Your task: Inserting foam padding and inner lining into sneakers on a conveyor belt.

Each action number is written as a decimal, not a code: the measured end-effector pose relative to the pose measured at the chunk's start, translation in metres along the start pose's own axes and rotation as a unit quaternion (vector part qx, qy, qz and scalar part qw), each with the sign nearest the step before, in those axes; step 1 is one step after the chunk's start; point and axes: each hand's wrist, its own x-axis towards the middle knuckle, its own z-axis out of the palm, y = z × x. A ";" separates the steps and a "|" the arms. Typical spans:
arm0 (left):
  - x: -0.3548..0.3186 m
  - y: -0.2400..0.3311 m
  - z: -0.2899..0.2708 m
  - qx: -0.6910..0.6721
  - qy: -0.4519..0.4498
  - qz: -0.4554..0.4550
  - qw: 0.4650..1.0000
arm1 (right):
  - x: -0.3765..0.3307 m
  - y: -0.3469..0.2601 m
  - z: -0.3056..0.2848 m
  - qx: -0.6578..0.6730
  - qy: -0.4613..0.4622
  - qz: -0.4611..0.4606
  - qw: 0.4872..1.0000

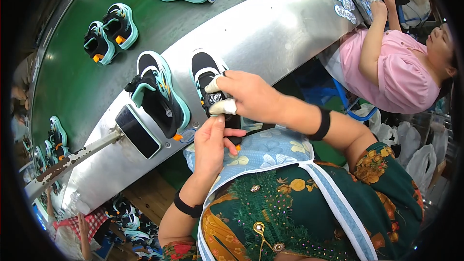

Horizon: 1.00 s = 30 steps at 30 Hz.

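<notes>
Black sneaker (205,78), right grip (253,96) and left grip (210,141) pinching it, matching sneaker (165,92), phone (138,131) and metal bar (72,162) leftward

phone (138,131) | peeling metal bar (75,161) | pink-clad co-worker (402,75) | white plastic bags (421,165)

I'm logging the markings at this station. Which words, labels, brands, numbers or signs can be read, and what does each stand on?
No wording can be quoted; these are too small or blurred:
Round blue-and-white tags on the metal worktop: print too small.
Dark round emblem on the shoe by the right hand: mark too small.
Pale round mark on the neighbouring shoe: blurred.
</notes>
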 end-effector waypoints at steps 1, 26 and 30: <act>-0.001 0.000 0.001 0.000 0.003 0.000 1.000 | 0.003 0.003 -0.005 0.001 0.004 0.003 1.000; 0.025 0.011 -0.122 0.370 0.323 0.276 0.826 | 0.004 -0.003 -0.021 -0.177 -0.085 0.100 0.976; 0.019 0.022 -0.114 0.396 0.269 0.246 0.843 | -0.001 0.028 -0.082 -0.220 -0.093 0.085 0.967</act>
